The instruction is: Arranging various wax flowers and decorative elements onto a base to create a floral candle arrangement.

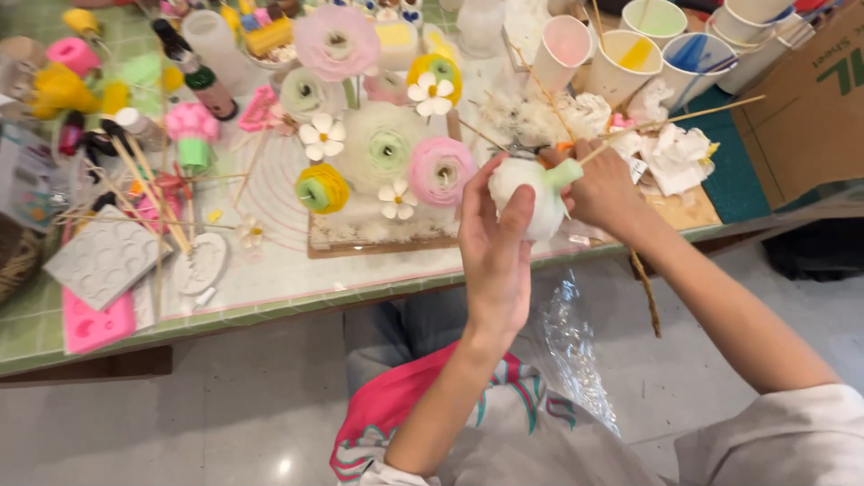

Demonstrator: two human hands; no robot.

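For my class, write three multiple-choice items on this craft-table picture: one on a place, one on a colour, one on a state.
1. Where does the white flower bud sit?
A. flat on the wooden board
B. held between both hands at the table's edge
C. inside a paper cup

2. What colour is the flat mould at the table's near left corner?
A. pink
B. blue
C. black

3. How are the finished flowers on the wooden board set?
A. sealed in a bag
B. piled in a cup
C. laid out in the open on the board

Answers:
1 B: the left hand cups the bud while the right hand grips its skewer.
2 A: the mould is bright pink.
3 C: they lie spread out and uncovered on the board.
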